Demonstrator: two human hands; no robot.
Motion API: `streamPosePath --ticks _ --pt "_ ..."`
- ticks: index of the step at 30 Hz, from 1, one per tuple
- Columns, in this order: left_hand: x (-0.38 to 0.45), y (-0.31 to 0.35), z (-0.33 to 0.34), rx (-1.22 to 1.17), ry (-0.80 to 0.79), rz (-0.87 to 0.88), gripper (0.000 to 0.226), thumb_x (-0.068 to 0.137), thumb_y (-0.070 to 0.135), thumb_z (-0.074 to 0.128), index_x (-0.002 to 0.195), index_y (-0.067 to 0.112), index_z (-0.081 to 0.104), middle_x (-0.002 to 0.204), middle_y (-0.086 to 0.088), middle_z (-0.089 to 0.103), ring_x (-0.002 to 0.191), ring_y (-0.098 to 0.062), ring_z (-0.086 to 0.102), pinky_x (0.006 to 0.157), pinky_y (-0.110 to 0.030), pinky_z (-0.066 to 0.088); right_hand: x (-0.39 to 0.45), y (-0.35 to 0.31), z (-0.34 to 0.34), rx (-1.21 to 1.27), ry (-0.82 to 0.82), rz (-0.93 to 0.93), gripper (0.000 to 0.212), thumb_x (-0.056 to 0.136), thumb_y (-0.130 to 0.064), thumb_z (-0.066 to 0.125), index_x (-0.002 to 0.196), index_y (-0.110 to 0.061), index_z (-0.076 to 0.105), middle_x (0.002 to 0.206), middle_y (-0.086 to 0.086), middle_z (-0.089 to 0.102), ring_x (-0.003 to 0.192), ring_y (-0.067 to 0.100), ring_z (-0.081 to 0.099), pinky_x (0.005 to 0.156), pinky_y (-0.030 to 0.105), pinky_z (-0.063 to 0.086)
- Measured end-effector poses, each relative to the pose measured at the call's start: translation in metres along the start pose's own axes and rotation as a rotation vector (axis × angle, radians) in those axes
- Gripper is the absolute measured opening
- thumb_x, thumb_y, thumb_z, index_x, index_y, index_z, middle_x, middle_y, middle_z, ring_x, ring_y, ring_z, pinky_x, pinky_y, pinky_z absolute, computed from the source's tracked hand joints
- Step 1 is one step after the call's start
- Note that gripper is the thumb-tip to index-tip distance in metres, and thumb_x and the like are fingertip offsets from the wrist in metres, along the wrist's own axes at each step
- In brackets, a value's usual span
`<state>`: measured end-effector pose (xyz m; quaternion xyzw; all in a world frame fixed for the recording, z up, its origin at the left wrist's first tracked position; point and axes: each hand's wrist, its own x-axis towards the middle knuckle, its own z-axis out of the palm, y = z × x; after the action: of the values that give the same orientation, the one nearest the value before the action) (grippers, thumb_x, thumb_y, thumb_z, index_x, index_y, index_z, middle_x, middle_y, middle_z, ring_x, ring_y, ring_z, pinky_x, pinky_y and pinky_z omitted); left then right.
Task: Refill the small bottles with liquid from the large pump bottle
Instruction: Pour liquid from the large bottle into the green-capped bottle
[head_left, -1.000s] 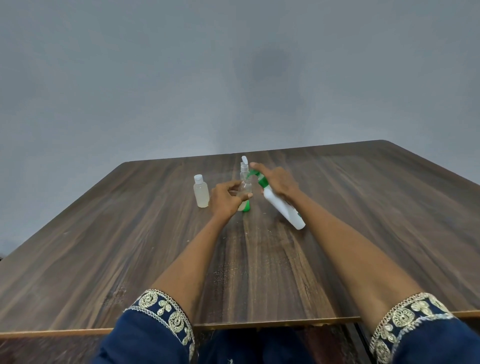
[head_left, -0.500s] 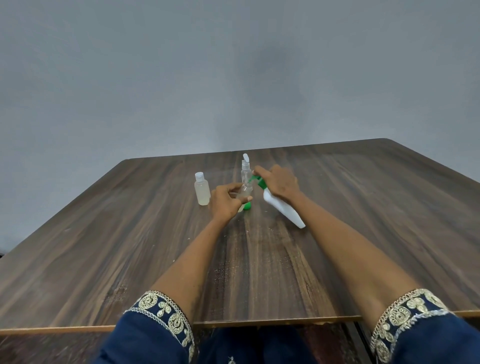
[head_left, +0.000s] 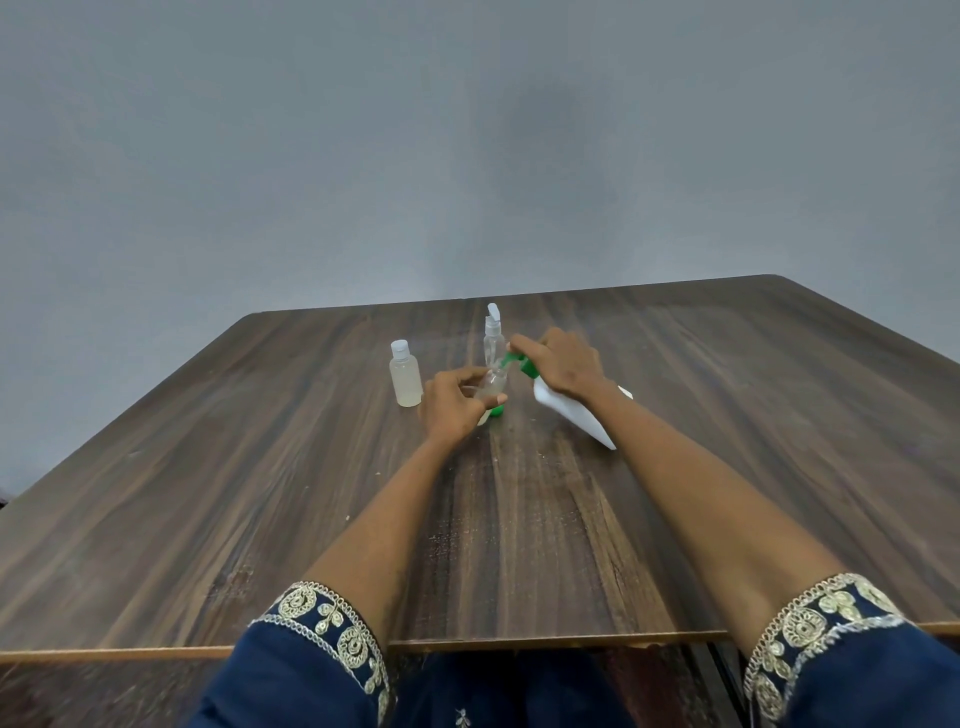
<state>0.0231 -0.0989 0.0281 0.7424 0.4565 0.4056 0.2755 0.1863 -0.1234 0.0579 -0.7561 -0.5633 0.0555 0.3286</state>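
Observation:
My right hand (head_left: 563, 366) grips the white pump bottle (head_left: 574, 418) near its green pump head (head_left: 519, 364), tilted so the nozzle points left at a small clear bottle (head_left: 491, 387). My left hand (head_left: 452, 408) holds that small bottle, tipped toward the nozzle. A small green piece (head_left: 497, 410) shows just below my left thumb. Behind stands a clear small bottle with a flip cap (head_left: 493, 335). A capped small bottle with pale liquid (head_left: 405, 374) stands upright to the left.
The brown wooden table (head_left: 260, 493) spreads wide on both sides of the bottles, with its front edge near my sleeves. A plain grey wall rises behind.
The pump bottle has tilted lower and its nozzle now meets the small bottle's mouth. My left hand keeps holding the small bottle in about the same spot.

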Motion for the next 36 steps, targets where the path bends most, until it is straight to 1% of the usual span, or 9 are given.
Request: streamPosePath --ticks 3,6,9,14,16,20,24,29,36 --pt "0.001 0.001 0.001 -0.005 0.0 0.009 0.047 0.067 0.027 0.082 0.111 0.016 0.069 0.106 -0.004 0.071 0.087 -0.009 0.061 0.08 -0.03 0.052 -0.001 -0.002 -0.003 0.03 0.015 0.01 0.059 0.089 -0.05 0.047 0.075 0.006 0.061 0.059 0.005 0.047 0.064 0.022 0.043 0.056 0.03 0.029" --pt "0.002 0.004 0.001 -0.021 0.018 0.006 0.049 0.067 0.027 0.083 0.112 0.015 0.068 0.106 -0.005 0.071 0.09 -0.012 0.063 0.083 -0.034 0.053 -0.003 -0.006 -0.004 0.065 -0.018 0.016 0.082 0.07 -0.072 0.035 0.08 0.001 0.069 0.075 0.01 0.07 0.074 0.028 0.059 0.068 0.034 0.043" --pt "0.003 0.004 0.001 -0.024 0.025 0.0 0.05 0.066 0.027 0.083 0.112 0.015 0.068 0.106 -0.005 0.071 0.091 -0.014 0.064 0.084 -0.036 0.053 -0.003 -0.007 -0.004 0.092 -0.017 0.013 0.09 0.062 -0.077 0.028 0.08 0.0 0.07 0.08 0.011 0.073 0.079 0.028 0.063 0.075 0.038 0.047" --pt "0.002 0.006 0.0 -0.006 0.011 0.004 0.049 0.066 0.029 0.082 0.112 0.017 0.068 0.106 -0.003 0.071 0.092 -0.014 0.064 0.082 -0.034 0.053 -0.004 -0.008 -0.006 0.096 0.013 -0.065 0.073 0.07 -0.062 0.025 0.082 -0.004 0.068 0.082 0.012 0.068 0.069 0.02 0.05 0.056 0.029 0.029" --pt "0.002 0.006 0.0 -0.007 0.01 0.009 0.049 0.067 0.03 0.082 0.112 0.016 0.068 0.107 -0.004 0.071 0.093 -0.014 0.064 0.082 -0.035 0.053 -0.005 -0.009 -0.006 0.108 0.033 -0.053 0.067 0.073 -0.059 0.029 0.081 -0.003 0.065 0.083 0.012 0.066 0.07 0.02 0.049 0.056 0.029 0.029" --pt "0.002 0.007 -0.002 -0.024 0.018 0.008 0.05 0.067 0.027 0.082 0.112 0.014 0.067 0.108 -0.006 0.07 0.094 -0.015 0.064 0.083 -0.034 0.053 -0.005 -0.011 -0.005 0.087 -0.004 -0.093 0.085 0.064 -0.069 0.017 0.089 -0.006 0.067 0.085 0.01 0.067 0.072 0.022 0.052 0.059 0.032 0.032" --pt "0.002 0.006 -0.004 -0.021 0.024 0.008 0.049 0.068 0.027 0.082 0.113 0.014 0.067 0.108 -0.006 0.07 0.093 -0.014 0.063 0.082 -0.033 0.052 -0.008 -0.014 -0.007 0.102 0.002 -0.063 0.086 0.06 -0.074 0.021 0.084 -0.005 0.065 0.073 0.003 0.059 0.07 0.019 0.051 0.059 0.032 0.032" --pt "0.001 0.005 -0.005 -0.016 0.015 -0.002 0.049 0.069 0.027 0.081 0.114 0.014 0.067 0.108 -0.005 0.07 0.088 -0.01 0.06 0.08 -0.029 0.049 -0.007 -0.015 -0.006 0.144 -0.015 -0.048 0.072 0.068 -0.067 0.026 0.084 -0.004 0.058 0.083 0.009 0.059 0.076 0.022 0.051 0.066 0.035 0.035" --pt "0.003 0.009 -0.004 -0.025 0.033 0.007 0.05 0.066 0.026 0.083 0.112 0.015 0.068 0.106 -0.005 0.071 0.088 -0.01 0.061 0.082 -0.033 0.052 -0.005 -0.015 -0.007 0.19 -0.026 -0.078 0.083 0.063 -0.07 0.021 0.094 -0.007 0.064 0.096 0.008 0.065 0.092 0.026 0.058 0.075 0.038 0.041"
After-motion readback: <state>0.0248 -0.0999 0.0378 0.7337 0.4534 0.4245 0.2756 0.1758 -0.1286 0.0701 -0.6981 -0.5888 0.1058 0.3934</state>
